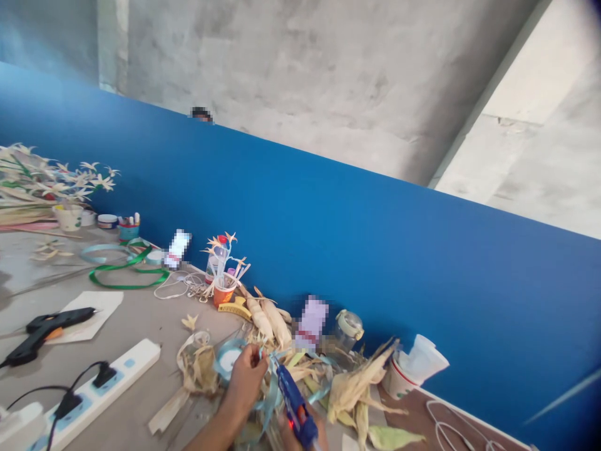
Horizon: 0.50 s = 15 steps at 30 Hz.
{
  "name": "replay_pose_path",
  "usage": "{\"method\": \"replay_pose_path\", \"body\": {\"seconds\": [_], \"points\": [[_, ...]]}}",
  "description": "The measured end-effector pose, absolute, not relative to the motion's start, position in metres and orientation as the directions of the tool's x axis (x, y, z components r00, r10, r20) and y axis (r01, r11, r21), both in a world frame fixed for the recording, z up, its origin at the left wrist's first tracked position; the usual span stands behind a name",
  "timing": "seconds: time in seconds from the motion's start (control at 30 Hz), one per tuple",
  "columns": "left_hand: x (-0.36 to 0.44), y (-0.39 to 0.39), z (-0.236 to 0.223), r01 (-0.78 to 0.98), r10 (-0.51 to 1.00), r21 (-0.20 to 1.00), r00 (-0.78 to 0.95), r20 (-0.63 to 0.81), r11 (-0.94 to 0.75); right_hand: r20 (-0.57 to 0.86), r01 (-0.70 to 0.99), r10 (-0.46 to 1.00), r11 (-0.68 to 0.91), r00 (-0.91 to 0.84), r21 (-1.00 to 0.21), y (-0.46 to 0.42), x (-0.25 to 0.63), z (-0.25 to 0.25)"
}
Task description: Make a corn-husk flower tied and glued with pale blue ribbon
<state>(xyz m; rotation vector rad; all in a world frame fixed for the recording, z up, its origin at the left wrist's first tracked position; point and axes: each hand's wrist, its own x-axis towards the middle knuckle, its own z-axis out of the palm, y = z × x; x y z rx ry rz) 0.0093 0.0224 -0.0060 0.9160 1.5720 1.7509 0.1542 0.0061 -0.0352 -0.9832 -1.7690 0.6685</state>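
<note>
My left hand point(246, 376) is closed, its fingertips pinched on a light-blue ribbon point(269, 394) that trails down in front of me. What else may sit in the pinch is too small to make out. My right hand point(319, 426), low in the view, is wrapped round a blue glue gun point(292, 394) with a small red light. The gun's nozzle points up toward my left fingertips, close to the ribbon. Just left of my left hand lies a roll of light-blue ribbon point(229, 360). Dried corn husks point(359, 385) spread around and beyond both hands.
A white power strip point(106, 398) and a black glue gun point(51, 332) lie at left. An orange cup point(224, 293), a yellow hair clip point(235, 307), a lidded jar point(348, 329) and a paper cup point(399, 376) stand along the blue partition point(375, 250). A person's head shows above it.
</note>
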Motion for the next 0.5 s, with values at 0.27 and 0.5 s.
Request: {"method": "replay_pose_path", "body": {"seconds": [0.27, 0.5], "points": [[0.0114, 0.0212, -0.0027, 0.007, 0.812, 0.995, -0.577, 0.089, -0.104, 0.481, 0.33, 0.849, 0.528, -0.218, -0.782, 0.0023, 0.1503, -0.0263], [0.0129, 0.0207, -0.0101, 0.062, 0.813, 0.992, -0.569, 0.125, -0.11, 0.49, 0.345, 0.849, 0.528, -0.197, -0.776, 0.0007, 0.1482, -0.0277]]}}
